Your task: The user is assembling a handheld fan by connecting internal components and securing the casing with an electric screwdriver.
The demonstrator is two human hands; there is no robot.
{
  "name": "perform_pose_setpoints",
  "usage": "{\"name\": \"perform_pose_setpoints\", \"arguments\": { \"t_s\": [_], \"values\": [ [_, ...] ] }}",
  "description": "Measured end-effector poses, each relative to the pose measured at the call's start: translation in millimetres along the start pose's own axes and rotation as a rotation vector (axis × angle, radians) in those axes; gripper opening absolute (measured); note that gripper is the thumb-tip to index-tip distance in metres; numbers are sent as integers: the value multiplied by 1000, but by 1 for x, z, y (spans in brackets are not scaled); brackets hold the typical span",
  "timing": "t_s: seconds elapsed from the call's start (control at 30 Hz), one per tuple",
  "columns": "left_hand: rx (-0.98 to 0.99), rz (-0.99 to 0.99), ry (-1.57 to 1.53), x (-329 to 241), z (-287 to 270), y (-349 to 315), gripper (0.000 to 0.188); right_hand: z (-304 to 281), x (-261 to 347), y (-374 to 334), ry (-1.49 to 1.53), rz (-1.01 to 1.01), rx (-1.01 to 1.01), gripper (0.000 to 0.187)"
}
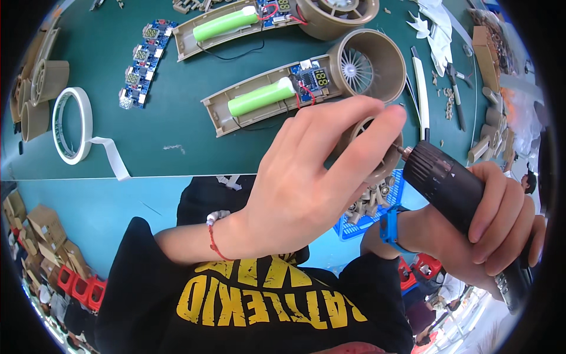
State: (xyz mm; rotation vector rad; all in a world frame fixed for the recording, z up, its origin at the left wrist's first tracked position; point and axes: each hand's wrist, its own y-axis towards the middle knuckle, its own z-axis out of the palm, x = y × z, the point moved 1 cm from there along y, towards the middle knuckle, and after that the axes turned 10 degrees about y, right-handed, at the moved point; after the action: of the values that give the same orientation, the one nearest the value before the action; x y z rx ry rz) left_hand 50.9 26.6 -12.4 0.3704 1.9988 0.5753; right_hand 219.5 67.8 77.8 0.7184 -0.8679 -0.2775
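My left hand [306, 171] is closed round a small beige round housing [389, 165] with spokes, holding it by the table's front edge. In my right hand [501, 218] is a black electric screwdriver [439, 177], its bit pointing left at the housing's spoked face. The fingers partly hide the tip, so I cannot tell whether it sits in a screw. Just beyond my left hand lies an opened beige handheld fan shell [213, 115]. It bears a green battery cell [259, 98], a blue circuit board [312, 78] with red and black wires, and a wide round fan head [377, 65].
A second opened fan shell [184, 44] lies farther back. To the left are several joined blue boards [141, 62] and a white tape roll [72, 127]. Pliers [457, 97], loose screws and a white glove [436, 35] lie right. Below the edge stands a blue basket [348, 230] of small beige parts.
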Motion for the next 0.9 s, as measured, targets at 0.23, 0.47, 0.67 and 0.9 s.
{"name": "perform_pose_setpoints", "arguments": {
  "t_s": [0.23,0.47,0.67,0.9],
  "values": [
    [-117,24,-78,6,6,-3,76,7,-2,10,-41,59,45,54],
    [-110,-2,-103,8,5,-4,69,16,-2,16,-95,107,86,62],
    [-111,-33,-111,9,9,-7,70,25,-5,20,-123,151,133,70],
    [-148,-61,-118,7,11,-8,70,32,-7,12,-147,110,147,74]
  ]
}}
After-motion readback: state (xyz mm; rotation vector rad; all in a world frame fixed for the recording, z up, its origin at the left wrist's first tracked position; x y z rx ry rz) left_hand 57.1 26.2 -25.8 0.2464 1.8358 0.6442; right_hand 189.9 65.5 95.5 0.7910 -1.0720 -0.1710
